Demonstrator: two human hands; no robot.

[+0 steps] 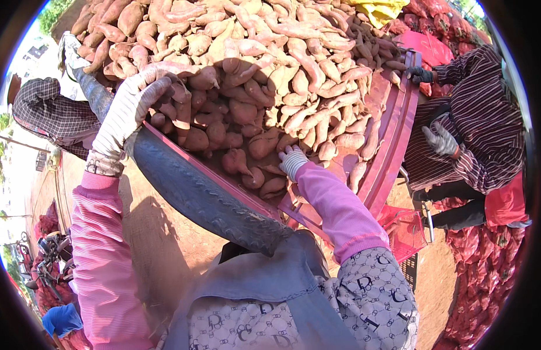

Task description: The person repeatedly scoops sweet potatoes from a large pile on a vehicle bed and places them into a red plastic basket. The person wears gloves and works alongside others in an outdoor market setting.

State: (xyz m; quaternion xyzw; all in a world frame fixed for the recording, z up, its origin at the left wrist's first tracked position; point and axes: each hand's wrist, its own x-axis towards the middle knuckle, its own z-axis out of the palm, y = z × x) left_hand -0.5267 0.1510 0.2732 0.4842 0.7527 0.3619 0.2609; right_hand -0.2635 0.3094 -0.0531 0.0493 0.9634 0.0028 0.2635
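A large heap of sweet potatoes (292, 100) fills a red metal cart bed before me. My left hand (137, 100), in a pale glove, is at the heap's left side, its fingers bent at a sweet potato (176, 70); whether it grips it is unclear. My right hand (293, 162), in a striped glove, reaches down onto the sweet potatoes near the bed's front corner; its fingertips are partly hidden among them. Between my arms a dark rubber cover (200, 188), resembling a piece of tyre, lies along the bed's red edge.
A person in a striped top (467, 118) stands at the right, one gloved hand on the red metal side panel (395, 131). Another person in checked clothing (56, 116) bends at the left. Red mesh sacks (485, 271) are piled at right; a red plastic crate (406, 234) stands below the panel.
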